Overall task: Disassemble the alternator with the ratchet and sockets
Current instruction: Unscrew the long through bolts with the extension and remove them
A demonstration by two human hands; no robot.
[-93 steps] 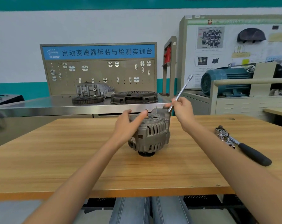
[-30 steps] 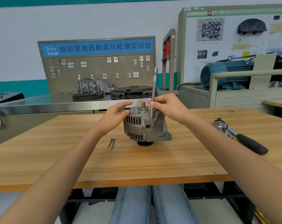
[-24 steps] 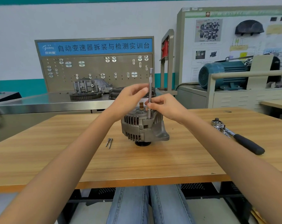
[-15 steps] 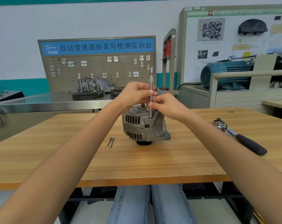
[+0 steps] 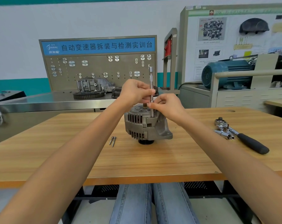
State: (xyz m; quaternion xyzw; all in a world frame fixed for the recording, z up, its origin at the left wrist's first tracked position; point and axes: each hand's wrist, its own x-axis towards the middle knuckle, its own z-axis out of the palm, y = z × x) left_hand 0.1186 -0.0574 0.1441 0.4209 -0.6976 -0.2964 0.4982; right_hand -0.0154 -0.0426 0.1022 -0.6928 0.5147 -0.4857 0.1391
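A grey alternator (image 5: 145, 125) stands on its pulley in the middle of the wooden table (image 5: 137, 160). A long silver extension bar (image 5: 151, 83) rises upright from the top of its housing. My left hand (image 5: 134, 92) pinches the bar at mid-height. My right hand (image 5: 167, 107) pinches it lower down, just above the housing. Two removed bolts (image 5: 112, 140) lie on the table left of the alternator. The ratchet (image 5: 242, 138) with a black handle lies at the right, with loose sockets (image 5: 222, 133) beside its head.
Behind the table runs a steel bench (image 5: 48, 102) with a pegboard (image 5: 98, 65), a gear ring (image 5: 88, 94) and a gearbox casing (image 5: 95, 84). A blue electric motor (image 5: 226, 73) and a display board (image 5: 234, 34) stand at the back right. My legs are under the table's front edge.
The alternator went from tilted to standing upright and two bolts came to lie beside it. My left hand rose from the housing to the bar, which now stands vertical.
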